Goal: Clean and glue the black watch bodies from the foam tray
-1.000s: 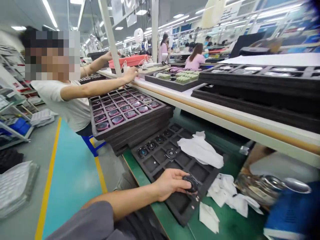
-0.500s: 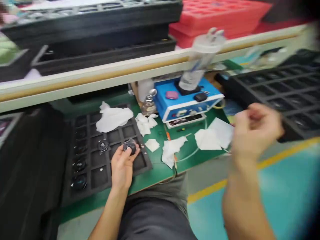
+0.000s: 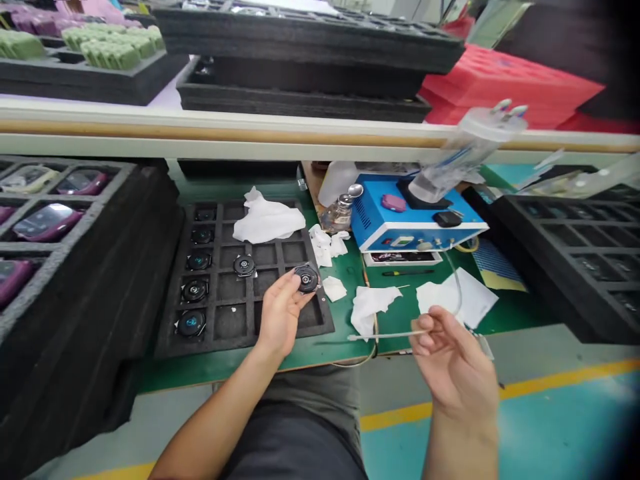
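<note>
My left hand (image 3: 283, 310) pinches a round black watch body (image 3: 306, 279) by its edge, its face with the central sensor turned up, above the right side of a black foam tray (image 3: 230, 323). More round watch bodies lie in that tray: one (image 3: 244, 265) in a middle cell and several (image 3: 191, 323) down the left column. To the right, my right hand (image 3: 453, 353) holds a thin white swab (image 3: 385, 335) between thumb and fingers, its tip pointing left towards the watch body, apart from it. A white cloth (image 3: 270, 220) covers the tray's back cells.
A blue box (image 3: 415, 235) with controls carries a clear cylinder (image 3: 445, 173). Beside it stands a pump bottle (image 3: 337, 213). Crumpled wipes (image 3: 373, 303) and a pen (image 3: 407, 273) lie on the green bench. Foam trays stack at left (image 3: 100, 267) and right (image 3: 565, 267); a shelf edge (image 3: 250, 137) crosses above.
My right hand has come down and left from the right side, and a swab now shows in it. The view has turned left. My left hand still holds the watch body.
</note>
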Action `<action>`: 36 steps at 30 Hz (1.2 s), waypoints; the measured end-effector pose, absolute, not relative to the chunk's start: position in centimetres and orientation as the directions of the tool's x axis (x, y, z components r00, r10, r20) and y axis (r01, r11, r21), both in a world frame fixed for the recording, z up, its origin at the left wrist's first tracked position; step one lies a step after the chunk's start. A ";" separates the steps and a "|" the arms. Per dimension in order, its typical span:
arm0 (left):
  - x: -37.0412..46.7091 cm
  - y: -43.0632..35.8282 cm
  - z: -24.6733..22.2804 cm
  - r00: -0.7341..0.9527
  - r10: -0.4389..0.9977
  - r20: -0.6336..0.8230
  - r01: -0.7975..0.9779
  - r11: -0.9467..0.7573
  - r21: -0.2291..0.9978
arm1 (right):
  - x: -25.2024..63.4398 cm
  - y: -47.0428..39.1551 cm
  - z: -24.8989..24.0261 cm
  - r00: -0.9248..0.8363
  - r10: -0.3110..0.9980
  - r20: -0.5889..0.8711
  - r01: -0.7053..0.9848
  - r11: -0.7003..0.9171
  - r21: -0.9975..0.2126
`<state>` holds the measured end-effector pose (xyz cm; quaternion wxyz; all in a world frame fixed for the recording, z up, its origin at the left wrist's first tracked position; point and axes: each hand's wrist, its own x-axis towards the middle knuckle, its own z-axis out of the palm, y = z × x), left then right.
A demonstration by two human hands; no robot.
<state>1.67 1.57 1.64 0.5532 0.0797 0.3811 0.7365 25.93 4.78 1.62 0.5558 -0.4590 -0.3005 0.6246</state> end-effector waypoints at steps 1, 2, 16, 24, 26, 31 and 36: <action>1.7 1.6 1.7 -0.368 0.874 -0.316 -0.774 -0.099 0.625 | 25.6 4.2 2.0 -0.002 0.979 -0.203 -0.421 -0.185 -0.888; 1.8 1.7 1.8 -0.358 0.875 -0.326 -0.793 -0.102 0.600 | 25.1 3.7 2.3 -0.043 0.987 -0.158 -0.417 -0.161 -0.894; 5.0 2.7 1.2 -0.141 0.949 -0.282 -0.824 0.046 0.565 | 17.2 6.2 0.6 0.243 0.893 0.380 -0.025 0.397 -0.917; 5.0 3.1 1.5 -0.107 0.946 -0.305 -0.830 0.084 0.551 | 16.3 9.2 -1.6 0.224 0.733 0.642 0.065 0.646 -0.760; 5.0 3.2 1.4 -0.096 0.948 -0.305 -0.828 0.094 0.553 | 16.3 9.5 -1.9 0.184 0.717 0.672 0.046 0.677 -0.735; 5.0 3.2 1.2 -0.075 0.951 -0.299 -0.825 0.110 0.555 | 16.4 10.0 -2.6 0.133 0.691 0.710 0.019 0.715 -0.699; 5.0 3.3 1.1 -0.069 0.959 -0.276 -0.822 0.102 0.560 | 16.5 10.0 -2.8 0.120 0.702 0.702 0.038 0.704 -0.709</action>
